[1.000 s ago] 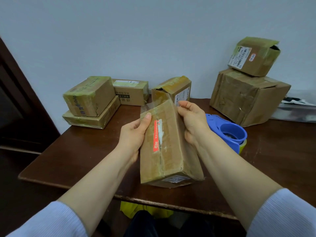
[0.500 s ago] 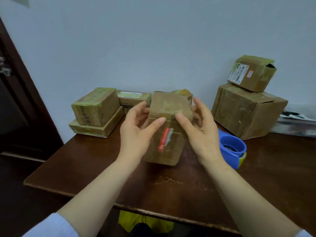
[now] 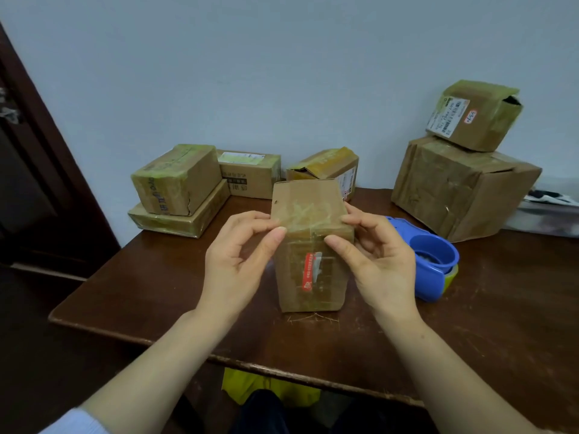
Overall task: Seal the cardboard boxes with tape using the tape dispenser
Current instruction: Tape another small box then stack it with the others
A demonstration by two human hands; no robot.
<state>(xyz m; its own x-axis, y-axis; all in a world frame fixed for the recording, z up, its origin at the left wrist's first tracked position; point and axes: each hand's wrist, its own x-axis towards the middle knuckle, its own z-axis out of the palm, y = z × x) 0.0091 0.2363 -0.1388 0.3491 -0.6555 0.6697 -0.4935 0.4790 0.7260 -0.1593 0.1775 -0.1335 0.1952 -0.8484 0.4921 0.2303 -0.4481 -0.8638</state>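
A small cardboard box (image 3: 310,277) with a red sticker stands upright on the brown table (image 3: 156,296), its top flap raised. My left hand (image 3: 241,261) pinches the box's upper left edge between thumb and fingers. My right hand (image 3: 376,261) holds the upper right side, thumb on the front and fingers behind. The blue tape dispenser (image 3: 435,261) lies on the table just right of my right hand, untouched.
Two stacked boxes (image 3: 175,189) sit at the back left, two more boxes (image 3: 250,173) (image 3: 329,167) behind the held one. A large box (image 3: 460,189) with a small open box (image 3: 473,115) on top stands at the back right. A dark door (image 3: 28,170) is left.
The box went from tilted and lifted in both hands to standing upright on the table. My hands shifted up to its top corners.
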